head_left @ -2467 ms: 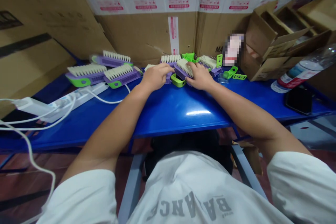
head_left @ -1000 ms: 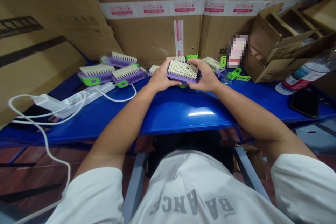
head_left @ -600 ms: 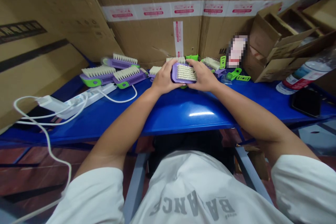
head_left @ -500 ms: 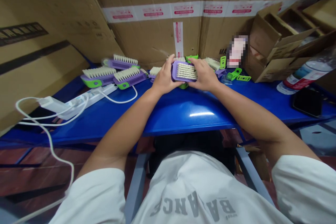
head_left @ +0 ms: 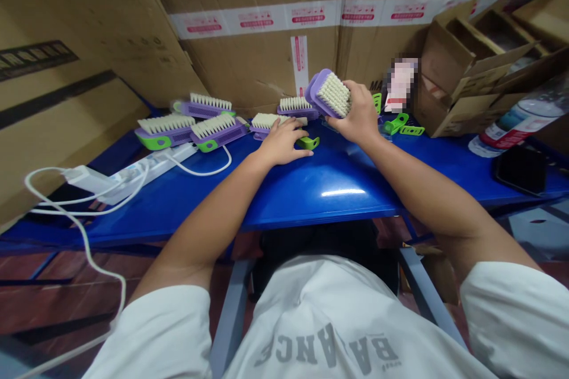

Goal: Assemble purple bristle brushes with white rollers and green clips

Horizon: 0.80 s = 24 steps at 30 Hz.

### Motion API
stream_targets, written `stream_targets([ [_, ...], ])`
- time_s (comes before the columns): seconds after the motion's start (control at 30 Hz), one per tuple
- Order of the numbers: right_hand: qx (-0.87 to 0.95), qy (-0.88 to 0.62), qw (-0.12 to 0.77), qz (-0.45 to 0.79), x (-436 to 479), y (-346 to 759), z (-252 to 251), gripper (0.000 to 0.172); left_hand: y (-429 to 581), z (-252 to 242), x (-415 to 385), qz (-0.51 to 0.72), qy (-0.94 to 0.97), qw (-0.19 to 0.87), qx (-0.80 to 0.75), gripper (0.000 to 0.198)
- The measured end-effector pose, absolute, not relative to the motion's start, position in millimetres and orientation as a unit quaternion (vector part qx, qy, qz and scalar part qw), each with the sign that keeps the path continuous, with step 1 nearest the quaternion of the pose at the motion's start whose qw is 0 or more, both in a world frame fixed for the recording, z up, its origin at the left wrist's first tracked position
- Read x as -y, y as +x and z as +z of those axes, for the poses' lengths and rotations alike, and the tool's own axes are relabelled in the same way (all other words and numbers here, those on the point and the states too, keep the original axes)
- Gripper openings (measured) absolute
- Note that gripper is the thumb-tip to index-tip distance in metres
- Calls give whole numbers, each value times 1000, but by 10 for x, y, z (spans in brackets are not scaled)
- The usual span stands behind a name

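Note:
My right hand [head_left: 359, 118] is raised above the blue table [head_left: 311, 189] and closed round a purple brush head [head_left: 328, 93] with pale bristles facing me. My left hand [head_left: 284, 142] lies low on the table with its fingers spread, resting on a green handle piece [head_left: 310, 142] and next to a purple brush part [head_left: 263, 123]. Another purple brush part [head_left: 297, 106] stands just behind.
Three finished purple-and-green brushes [head_left: 195, 121] sit at the left rear. A white power strip with cables [head_left: 115, 174] lies on the left. Green parts [head_left: 400, 124], open cardboard boxes [head_left: 480, 59], a plastic bottle [head_left: 515, 121] and a black phone [head_left: 520, 172] are on the right. Big cartons wall the back.
Both hands held the purple brush head together low over the table. Now my right hand alone has lifted it up and right, and my left hand has dropped onto the green handle piece.

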State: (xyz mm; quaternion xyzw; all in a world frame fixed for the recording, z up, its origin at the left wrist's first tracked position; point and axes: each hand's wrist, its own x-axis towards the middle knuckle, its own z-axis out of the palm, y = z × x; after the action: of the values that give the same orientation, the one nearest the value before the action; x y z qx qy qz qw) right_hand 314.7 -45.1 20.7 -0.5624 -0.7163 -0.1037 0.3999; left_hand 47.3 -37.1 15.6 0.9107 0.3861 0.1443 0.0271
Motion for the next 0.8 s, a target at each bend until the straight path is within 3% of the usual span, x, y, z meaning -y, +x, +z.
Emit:
stream_targets([
  [0.13,714,-525,449,-114,304,3206,76,85,459,141,354,136,915,27,-380,46],
  [0.4,721,-520,443,-116,241,3248,35,83,430,78,253,157,938,-9,-309,23],
  [0.6,722,-530,432,-109,273,3231,69,84,425,39,206,173,948,-16,-268,21],
  [0.8,721,-513,451,-115,267,3227,56,83,425,39,204,269,917,34,-294,28],
])
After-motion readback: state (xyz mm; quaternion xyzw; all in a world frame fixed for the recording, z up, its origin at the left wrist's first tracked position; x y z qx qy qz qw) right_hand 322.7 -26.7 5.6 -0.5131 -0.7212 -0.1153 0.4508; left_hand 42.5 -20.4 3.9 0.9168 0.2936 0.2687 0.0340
